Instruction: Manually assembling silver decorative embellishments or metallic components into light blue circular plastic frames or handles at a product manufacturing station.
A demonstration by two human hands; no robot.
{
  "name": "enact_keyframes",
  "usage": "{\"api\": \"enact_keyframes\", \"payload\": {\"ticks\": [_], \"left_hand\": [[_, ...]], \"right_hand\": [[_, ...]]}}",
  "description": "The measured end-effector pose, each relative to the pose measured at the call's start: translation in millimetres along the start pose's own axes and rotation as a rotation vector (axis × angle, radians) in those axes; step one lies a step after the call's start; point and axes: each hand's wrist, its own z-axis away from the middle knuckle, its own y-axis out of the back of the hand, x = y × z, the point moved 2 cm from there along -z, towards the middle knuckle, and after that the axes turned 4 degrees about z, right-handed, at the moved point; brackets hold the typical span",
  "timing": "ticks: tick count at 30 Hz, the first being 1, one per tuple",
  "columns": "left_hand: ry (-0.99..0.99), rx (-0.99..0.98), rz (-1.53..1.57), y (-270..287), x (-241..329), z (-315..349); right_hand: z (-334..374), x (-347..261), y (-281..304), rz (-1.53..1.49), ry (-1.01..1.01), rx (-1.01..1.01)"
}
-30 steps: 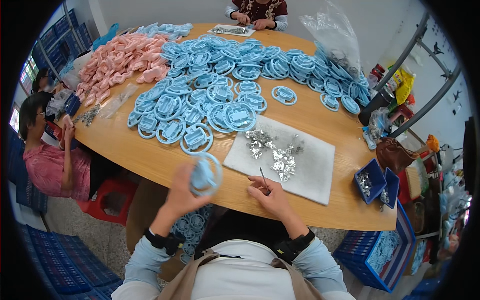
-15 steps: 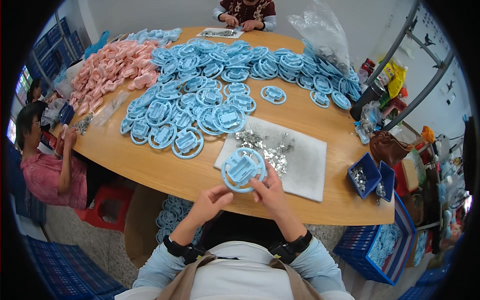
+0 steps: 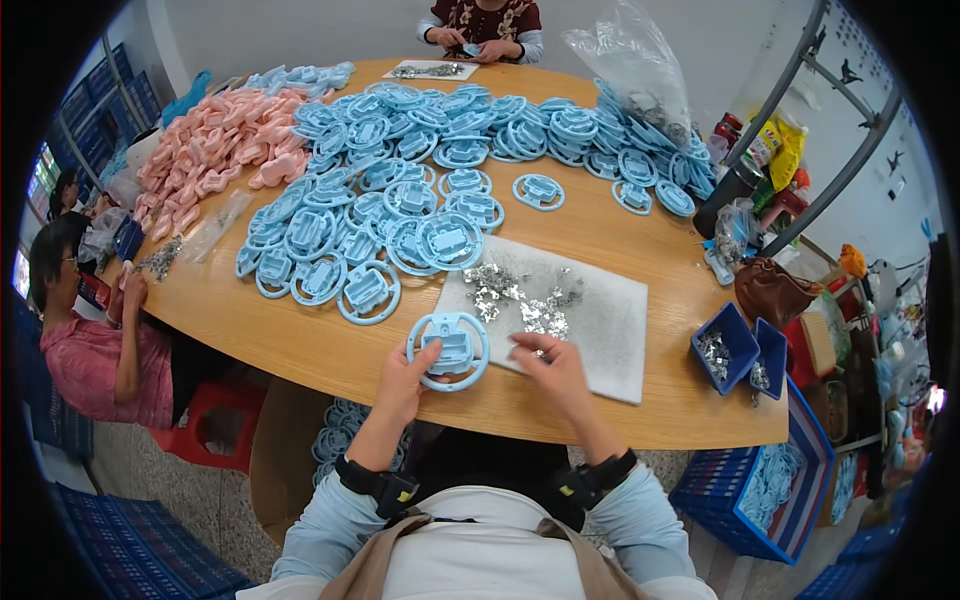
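Note:
My left hand (image 3: 402, 378) grips a light blue plastic steering wheel (image 3: 474, 372) by its left side, thumb on the front; its boxy centre faces up. To the right, my right hand (image 3: 556, 378) holds nothing that I can see. Its fingers are apart and reach over the near edge of a white foam mat (image 3: 612, 335), close to small shiny metal pieces (image 3: 545, 317) piled there. Beyond the mat and to its left, many similar blue wheels (image 3: 450, 241) lie heaped on the wooden table.
Pink plastic parts (image 3: 225, 135) are heaped at the far left. Two blue bins (image 3: 726, 345) with metal pieces stand at the table's right edge. A clear bag (image 3: 630, 55) rests on the far wheels. One co-worker (image 3: 105, 340) sits at left, another (image 3: 485, 30) across the table.
The blue wheel has passed from my right hand to my left, and moved slightly left and nearer. My right hand has let go and moved right to the metal pieces.

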Motion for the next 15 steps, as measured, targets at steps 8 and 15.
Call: {"api": "enact_keyframes", "payload": {"ticks": [8,15], "left_hand": [[0.071,-0.134,-0.041,1,3,-5],[0.088,-0.170,0.006,13,0,-1]], "right_hand": [[-41,8,70,0.506,0.133,0.241],[-66,15,63,0.736,0.337,0.271]]}}
